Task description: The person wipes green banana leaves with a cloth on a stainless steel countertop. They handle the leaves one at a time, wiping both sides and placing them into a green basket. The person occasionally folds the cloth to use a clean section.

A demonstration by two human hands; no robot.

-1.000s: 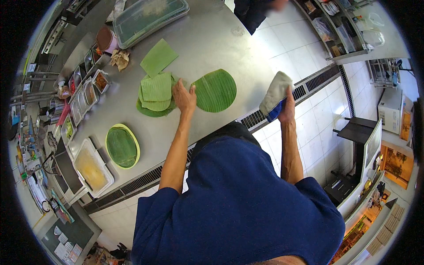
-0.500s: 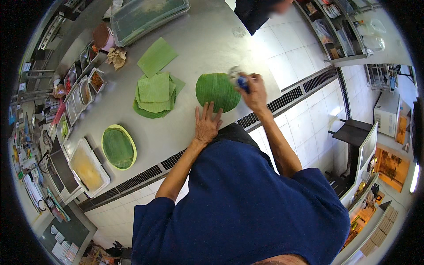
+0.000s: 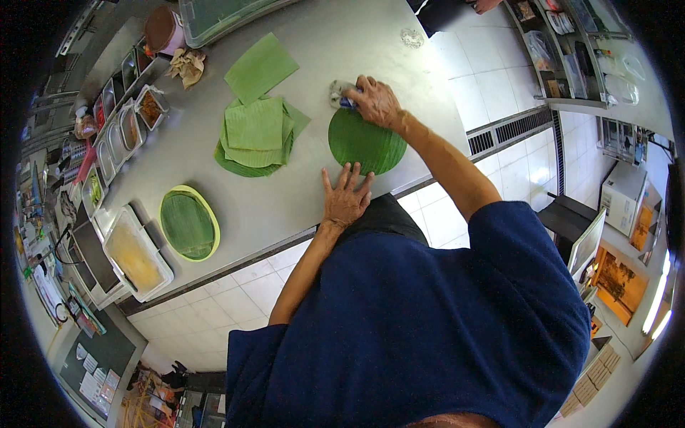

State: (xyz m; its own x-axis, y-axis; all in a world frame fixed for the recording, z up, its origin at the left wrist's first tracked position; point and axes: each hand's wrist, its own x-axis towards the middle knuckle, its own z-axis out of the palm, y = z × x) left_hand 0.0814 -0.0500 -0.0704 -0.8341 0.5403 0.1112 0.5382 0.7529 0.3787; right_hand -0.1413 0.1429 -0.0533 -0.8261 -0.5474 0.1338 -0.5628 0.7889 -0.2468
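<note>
A round piece of green banana leaf [image 3: 367, 143] lies flat on the steel table in front of me. My left hand [image 3: 346, 200] rests on its near edge, fingers spread and holding nothing. At the far edge of the leaf, my right hand [image 3: 378, 102] is closed on a crumpled white and blue cloth [image 3: 340, 94], pressed down there. Left of this leaf is a loose stack of cut banana leaf pieces [image 3: 254, 128]. A single rectangular leaf piece [image 3: 261, 68] overlaps the stack's far side. Farther left, an oval yellow-rimmed plate [image 3: 216, 232] bears another leaf piece [image 3: 187, 225].
A white tray [image 3: 163, 274] with yellowish contents stands at the table's left. Behind it runs a row of small food containers [image 3: 151, 107]. Crumpled brown paper [image 3: 188, 68] and a large lidded container [image 3: 228, 18] are at the back. Another person [image 3: 449, 13] is beyond the table.
My right hand has moved the cloth left, from the leaf's far right edge to its far left edge. The left hand stays spread at the near edge. The whole view has shifted slightly.
</note>
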